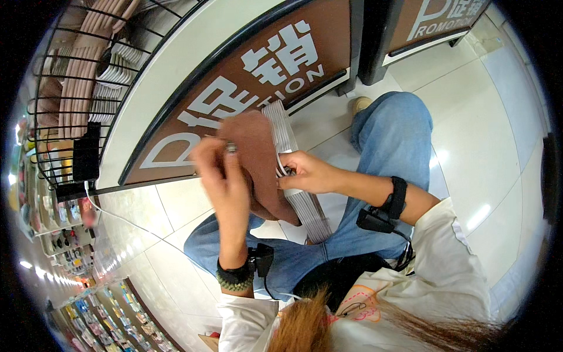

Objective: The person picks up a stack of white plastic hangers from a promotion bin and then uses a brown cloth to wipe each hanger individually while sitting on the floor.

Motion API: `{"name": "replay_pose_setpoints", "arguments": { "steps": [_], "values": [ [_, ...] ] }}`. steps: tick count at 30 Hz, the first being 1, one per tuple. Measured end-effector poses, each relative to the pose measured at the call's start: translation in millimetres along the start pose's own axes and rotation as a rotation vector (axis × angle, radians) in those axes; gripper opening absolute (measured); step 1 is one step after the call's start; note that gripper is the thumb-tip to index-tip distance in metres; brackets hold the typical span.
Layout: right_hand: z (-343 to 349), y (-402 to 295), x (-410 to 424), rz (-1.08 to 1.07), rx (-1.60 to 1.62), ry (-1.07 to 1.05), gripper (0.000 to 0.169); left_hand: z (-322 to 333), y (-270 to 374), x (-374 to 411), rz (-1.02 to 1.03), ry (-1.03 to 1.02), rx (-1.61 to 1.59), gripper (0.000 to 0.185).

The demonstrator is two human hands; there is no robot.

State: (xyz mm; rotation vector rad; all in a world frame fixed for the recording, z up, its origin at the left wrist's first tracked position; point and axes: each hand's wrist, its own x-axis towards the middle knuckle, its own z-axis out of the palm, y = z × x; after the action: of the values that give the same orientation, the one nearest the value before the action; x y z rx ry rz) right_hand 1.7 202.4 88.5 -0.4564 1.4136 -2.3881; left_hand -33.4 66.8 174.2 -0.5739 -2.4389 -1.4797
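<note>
Before me a stack of thin white-edged pieces (313, 215) stands tilted between my legs, its upper end near the brown sign panel. Brown soft fabric (257, 147) hangs along the left side of this stack. My right hand (303, 171) pinches white curved edges near the middle of the stack, and a small dark thing shows between its fingers. At the fabric's left edge is my left hand (222, 176), blurred, with curled fingers. A small round metallic-looking item shows by its thumb. Whether that hand grips the fabric is unclear.
A black wire basket (83, 81) at upper left holds stacked pinkish and white pieces. Below it runs the brown sign panel (246, 88), bearing writing. From a black box (86, 152) a white cable (132, 224) crosses the tiled floor. Shelves of small goods (110, 319) stand lower left.
</note>
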Motion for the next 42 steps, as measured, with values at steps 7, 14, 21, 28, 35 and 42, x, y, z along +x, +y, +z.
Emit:
{"name": "replay_pose_setpoints", "arguments": {
  "steps": [7, 14, 21, 28, 35, 42],
  "values": [
    [2.3, 6.5, -2.3, -0.003, 0.09, 0.055, 0.035, 9.5, -18.0, -15.7, -0.015, -0.26, 0.023, 0.026],
    [2.6, 6.8, -0.1, 0.007, 0.036, 0.086, 0.028, 5.0, -25.0, -29.9, -0.249, -0.172, -0.088, 0.03],
    [2.9, 8.5, -1.2, 0.043, -0.001, 0.047, 0.024, 0.8, -24.7, -37.3, -0.497, -0.139, -0.406, 0.032],
    [7.4, 18.4, -2.2, 0.003, -0.222, 0.175, 0.021, 4.1, -25.7, -38.3, -0.374, -0.076, -0.205, 0.031],
    [9.9, 9.7, -3.2, -0.059, -0.546, 0.247, 0.02, 1.0, -51.6, -34.3, -0.283, -0.193, 0.056, 0.029],
    [13.5, 12.0, -0.8, -0.19, -0.646, 0.132, 0.02, -0.4, -74.9, -26.5, -0.381, -0.485, 0.172, 0.03]
  ]
}}
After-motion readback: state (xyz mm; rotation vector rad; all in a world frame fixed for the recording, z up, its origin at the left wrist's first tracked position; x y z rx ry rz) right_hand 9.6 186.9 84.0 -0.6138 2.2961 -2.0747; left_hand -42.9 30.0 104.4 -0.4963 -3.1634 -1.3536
